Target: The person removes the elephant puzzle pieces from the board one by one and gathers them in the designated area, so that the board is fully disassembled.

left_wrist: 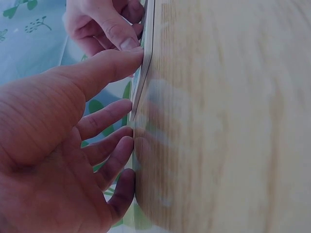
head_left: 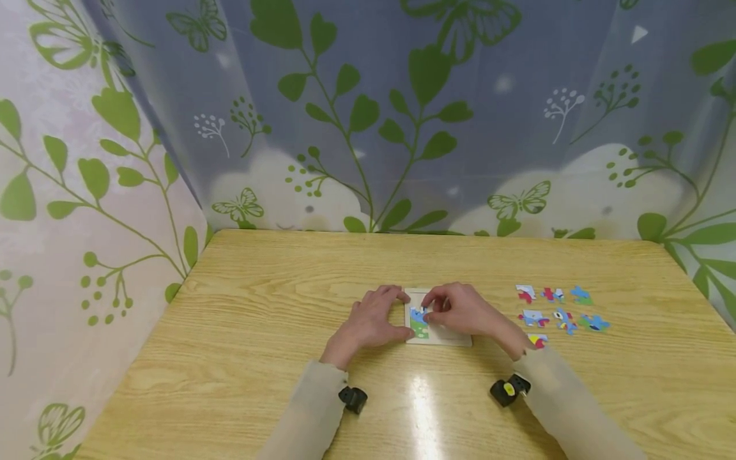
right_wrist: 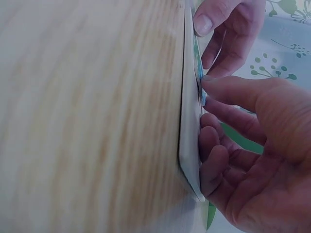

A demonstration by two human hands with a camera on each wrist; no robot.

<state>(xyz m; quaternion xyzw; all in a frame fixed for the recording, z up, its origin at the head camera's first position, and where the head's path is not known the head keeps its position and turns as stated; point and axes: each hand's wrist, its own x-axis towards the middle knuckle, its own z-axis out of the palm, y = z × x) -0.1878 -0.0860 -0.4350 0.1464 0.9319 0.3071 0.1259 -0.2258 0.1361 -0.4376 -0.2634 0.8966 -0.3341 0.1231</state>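
Note:
A shallow pale puzzle tray (head_left: 454, 338) lies on the table, with joined blue and green puzzle pieces (head_left: 420, 329) along its left side. My left hand (head_left: 372, 318) rests at the tray's left edge, its thumb on the near corner and its index finger by the far corner. In the left wrist view its other fingers (left_wrist: 119, 155) touch the tabletop, loosely bent. Over the tray, my right hand (head_left: 462, 310) pinches a puzzle piece (right_wrist: 202, 87) between thumb and index finger, at the upper part of the joined pieces. Most of that piece is hidden by the fingertips.
Several loose puzzle pieces (head_left: 566, 321) in red, blue, yellow and green lie in rows right of the tray; the right forearm partly covers the nearest piece (head_left: 538, 340). The wooden table (head_left: 276, 281) ends at a leaf-patterned curtain (head_left: 356, 160) behind and at the left.

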